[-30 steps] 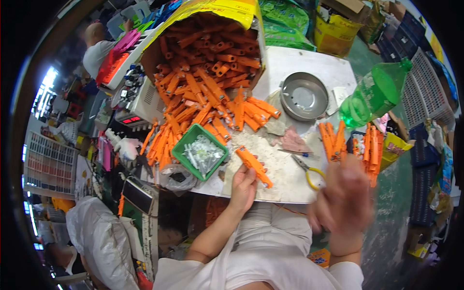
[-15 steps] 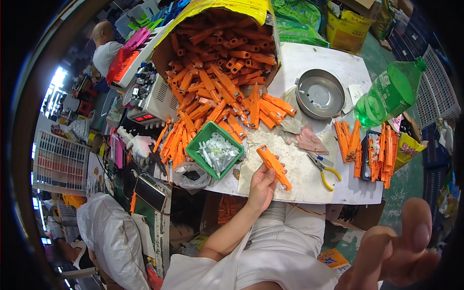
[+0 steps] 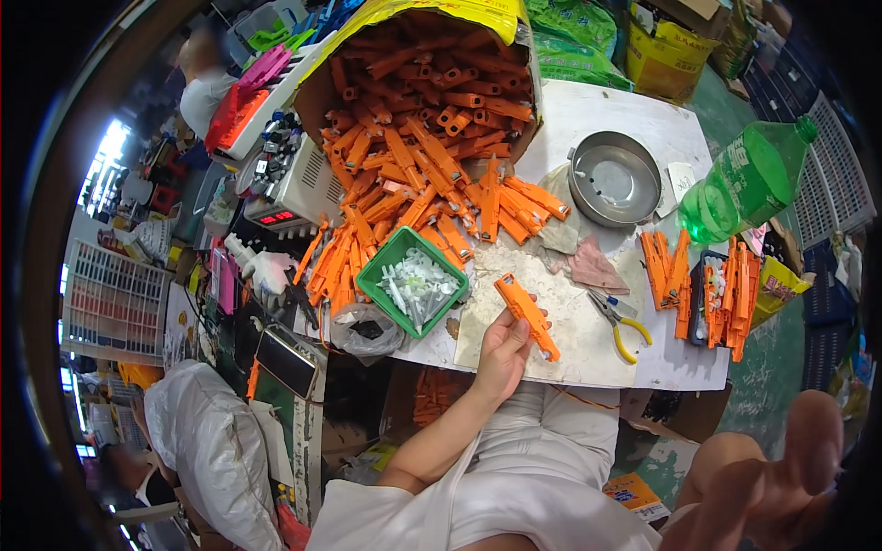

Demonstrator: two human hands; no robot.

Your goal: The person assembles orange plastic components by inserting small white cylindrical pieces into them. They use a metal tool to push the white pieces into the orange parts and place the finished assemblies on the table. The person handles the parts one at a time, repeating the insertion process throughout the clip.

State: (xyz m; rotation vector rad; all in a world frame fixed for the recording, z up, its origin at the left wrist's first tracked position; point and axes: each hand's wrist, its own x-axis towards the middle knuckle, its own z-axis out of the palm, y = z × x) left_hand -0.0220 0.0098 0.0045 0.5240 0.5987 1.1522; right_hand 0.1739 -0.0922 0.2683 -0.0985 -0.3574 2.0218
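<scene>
My left hand point(image 3: 503, 360) is closed round a long orange plastic housing point(image 3: 527, 315), held tilted over the pale work board point(image 3: 570, 266) at the table's near edge. My right hand point(image 3: 767, 491) is raised at the lower right, very near the camera and away from the table. Its fingers are apart, one stretched up, and nothing shows in them. To the left of the held housing, a green tray point(image 3: 377, 285) holds small clear and white plastic parts. Pliers with yellow handles point(image 3: 623, 335) lie on the right of the board.
A large box point(image 3: 537, 92) spills orange housings point(image 3: 413, 174) across the back left. A metal bowl point(image 3: 614, 207) and a green bottle point(image 3: 744, 179) stand at the right, near a dark container point(image 3: 700, 317) with more housings. A pink cloth point(image 3: 595, 264) lies behind the pliers.
The held housing has shifted slightly right in the picture and turned a little, still in my left hand. My right hand has moved slightly lower and to the right.
</scene>
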